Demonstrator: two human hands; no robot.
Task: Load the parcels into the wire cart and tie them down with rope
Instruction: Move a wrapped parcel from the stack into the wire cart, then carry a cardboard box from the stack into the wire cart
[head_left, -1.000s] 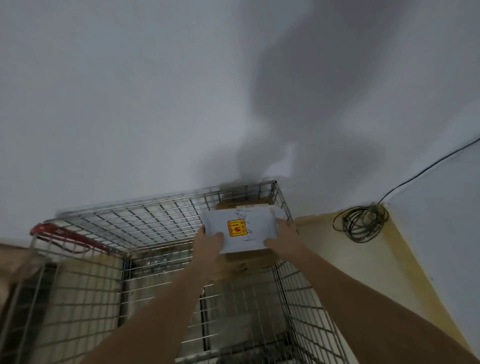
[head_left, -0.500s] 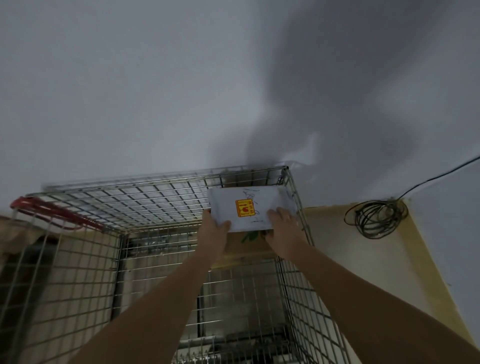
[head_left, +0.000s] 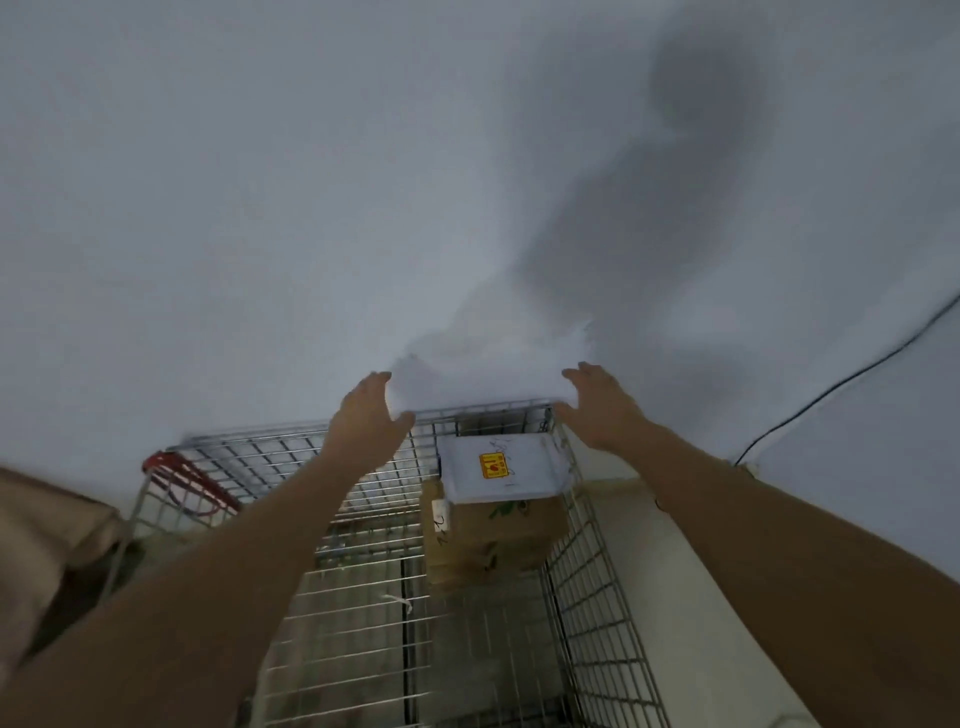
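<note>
Shiny metal wire cart (head_left: 597, 571), matt brown cardboard box (head_left: 493, 540) w/ smooth white paper-wrapped parcel (head_left: 506, 470) on top.

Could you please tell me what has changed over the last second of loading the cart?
Both hands let go of the white parcel with the yellow sticker, now resting on the brown box in the wire cart. The left hand and right hand rose to grip another white parcel. The cart stayed put.

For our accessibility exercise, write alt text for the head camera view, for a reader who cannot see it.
Two bare hands, left hand and right hand, hold a blurred white parcel over the far end of a wire cart. Inside, a white parcel with a yellow sticker lies on a cardboard box. Red rope hangs on the cart's left rim.
</note>
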